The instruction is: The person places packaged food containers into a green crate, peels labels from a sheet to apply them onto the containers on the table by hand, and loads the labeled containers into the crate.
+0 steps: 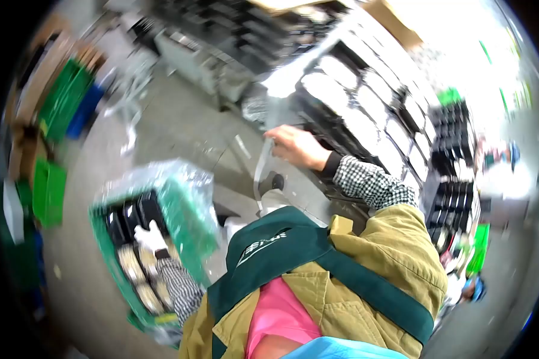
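My left hand (151, 237), in a white glove, reaches into a green crate (106, 263) lined with clear plastic. Its fingers look spread over the packs, and I cannot tell whether they press on one. Near its fingertips lie black trays (132, 215); below them are packs with pale contents (132, 265). My right hand (298, 146) is bare, with fingers bent at a pale translucent strip (261, 170) that hangs down by a table corner. Blur hides how it grips the strip. Beside this hand, black trays with white contents (368, 105) fill the table.
Stacked black trays (452, 131) stand at the right. More green crates (49, 191), a blue bin (85, 110) and cardboard line the left side. Crumpled plastic (129, 99) lies on the floor (179, 119). Other people in blue caps (478, 289) are at the far right.
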Available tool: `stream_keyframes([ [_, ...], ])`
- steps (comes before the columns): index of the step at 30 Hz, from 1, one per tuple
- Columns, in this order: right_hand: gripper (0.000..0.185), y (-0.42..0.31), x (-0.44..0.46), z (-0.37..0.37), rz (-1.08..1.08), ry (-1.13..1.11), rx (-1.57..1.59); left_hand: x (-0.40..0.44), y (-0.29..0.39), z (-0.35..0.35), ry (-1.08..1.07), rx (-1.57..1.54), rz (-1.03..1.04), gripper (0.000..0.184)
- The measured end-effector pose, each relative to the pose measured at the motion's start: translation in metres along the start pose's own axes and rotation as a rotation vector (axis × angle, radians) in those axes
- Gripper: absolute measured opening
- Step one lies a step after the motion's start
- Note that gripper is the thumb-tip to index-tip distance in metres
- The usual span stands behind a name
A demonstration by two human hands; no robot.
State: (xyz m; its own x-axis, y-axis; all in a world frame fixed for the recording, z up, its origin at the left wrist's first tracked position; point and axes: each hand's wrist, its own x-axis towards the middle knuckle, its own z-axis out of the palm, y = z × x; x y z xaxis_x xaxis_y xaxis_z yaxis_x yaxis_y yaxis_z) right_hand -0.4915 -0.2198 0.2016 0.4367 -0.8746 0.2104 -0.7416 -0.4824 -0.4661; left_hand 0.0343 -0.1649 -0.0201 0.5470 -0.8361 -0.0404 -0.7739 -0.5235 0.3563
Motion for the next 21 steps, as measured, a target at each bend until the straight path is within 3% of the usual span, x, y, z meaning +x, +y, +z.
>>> stream_keyframes([
  [1, 0.036, 0.029, -0.026, -0.036, 0.073, 0.177, -0.080, -0.006, 0.049, -0.017, 0.196, 0.041, 0.060, 0.060],
  [3, 0.034, 0.101, -0.098, -0.096, 0.280, 0.501, -0.191, -0.021, 0.168, -0.039, 0.203, -0.070, 0.245, 0.055],
  [4, 0.032, 0.156, -0.148, -0.117, 0.445, 0.689, -0.183, -0.037, 0.235, -0.040, 0.051, -0.430, 0.322, 0.050],
  [5, 0.030, 0.191, -0.191, -0.163, 0.442, 0.765, -0.614, -0.055, 0.293, -0.017, -0.014, -0.635, 0.451, 0.047],
  [6, 0.027, 0.240, -0.216, -0.173, 0.676, 0.788, -0.546, -0.055, 0.346, 0.010, 0.023, -0.641, 0.642, 0.045],
  [7, 0.025, 0.275, -0.261, -0.190, 0.859, 0.877, -0.726, -0.078, 0.416, 0.013, -0.064, -0.611, 0.832, 0.042],
  [9, 0.024, 0.348, -0.352, -0.221, 1.041, 0.883, -1.032, -0.125, 0.550, 0.014, -0.194, -0.531, 1.098, 0.043],
  [10, 0.024, 0.368, -0.388, -0.238, 1.150, 0.597, -1.162, -0.146, 0.611, 0.024, -0.274, -0.603, 1.162, 0.045],
  [11, 0.025, 0.391, -0.416, -0.256, 1.232, 0.298, -1.274, -0.155, 0.666, 0.046, -0.170, -0.525, 1.380, 0.046],
  [12, 0.025, 0.414, -0.436, -0.265, 1.267, 0.255, -1.218, -0.160, 0.720, 0.073, -0.169, -0.459, 1.476, 0.047],
  [14, 0.026, 0.468, -0.444, -0.267, 1.277, 0.165, -1.047, -0.168, 0.817, 0.105, -0.175, -0.238, 1.403, 0.050],
  [17, 0.042, 0.446, -0.393, -0.282, 1.513, 0.506, -0.394, -0.179, 0.915, 0.127, -0.311, -0.042, 1.177, 0.051],
  [19, 0.048, 0.477, -0.411, -0.254, 1.487, 0.753, -0.260, -0.167, 0.959, 0.167, -0.474, 0.010, 1.014, 0.053],
  [20, 0.050, 0.470, -0.414, -0.256, 1.459, 0.710, -0.310, -0.168, 0.965, 0.172, -0.498, 0.049, 1.096, 0.055],
  [21, 0.048, 0.467, -0.411, -0.257, 1.476, 0.789, -0.231, -0.161, 0.976, 0.187, -0.485, -0.050, 0.975, 0.053],
])
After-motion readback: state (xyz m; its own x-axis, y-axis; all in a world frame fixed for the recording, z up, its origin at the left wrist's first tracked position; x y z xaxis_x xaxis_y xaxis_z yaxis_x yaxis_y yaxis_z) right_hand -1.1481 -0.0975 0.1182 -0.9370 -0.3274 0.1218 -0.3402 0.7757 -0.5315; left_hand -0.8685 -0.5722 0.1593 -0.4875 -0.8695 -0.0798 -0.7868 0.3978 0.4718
